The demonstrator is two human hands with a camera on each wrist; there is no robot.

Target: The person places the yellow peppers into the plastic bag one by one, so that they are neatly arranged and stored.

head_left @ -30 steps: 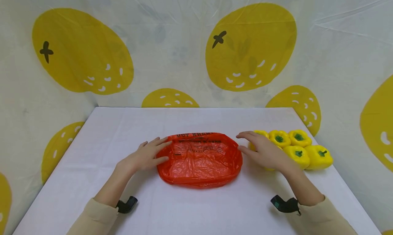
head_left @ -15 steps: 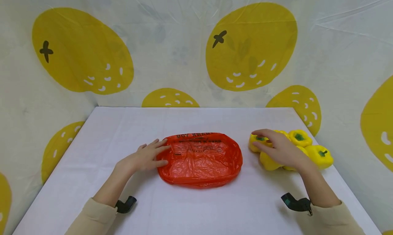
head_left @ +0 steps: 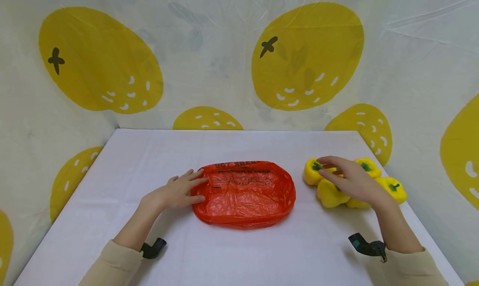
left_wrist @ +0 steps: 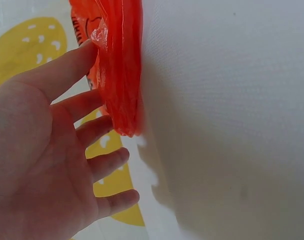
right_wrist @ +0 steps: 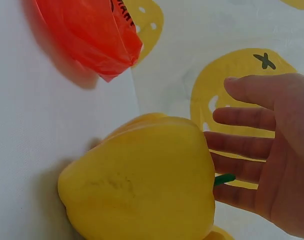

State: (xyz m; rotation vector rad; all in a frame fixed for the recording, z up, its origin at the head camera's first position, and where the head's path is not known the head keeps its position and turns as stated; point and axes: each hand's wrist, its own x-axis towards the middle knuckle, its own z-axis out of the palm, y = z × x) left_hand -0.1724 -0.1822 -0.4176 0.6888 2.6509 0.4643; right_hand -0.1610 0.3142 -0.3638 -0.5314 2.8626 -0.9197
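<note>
A red plastic bag [head_left: 243, 194] with dark print lies in the middle of the table, its rim spread into an oval. My left hand [head_left: 177, 191] rests at the bag's left edge, fingers spread; in the left wrist view the thumb and nearest fingers touch the red film [left_wrist: 119, 65]. Over the group of yellow bell peppers on the right, my right hand [head_left: 349, 178] hovers with fingers extended and nothing gripped. In the right wrist view a yellow bell pepper [right_wrist: 142, 180] with a green stem stands beside the right hand's [right_wrist: 277, 145] fingers. That hand partly hides several peppers in the head view.
A white cloth covers the table [head_left: 239, 257]. Behind it hangs a pale curtain [head_left: 209, 49] with large yellow fruit prints. More peppers [head_left: 391, 189] sit near the table's right edge. A dark wrist camera [head_left: 368, 247] juts from under the right wrist.
My right hand has moved right, from the bag's right edge to above the peppers, uncovering the leftmost ones. The left hand and the bag have stayed nearly in place.
</note>
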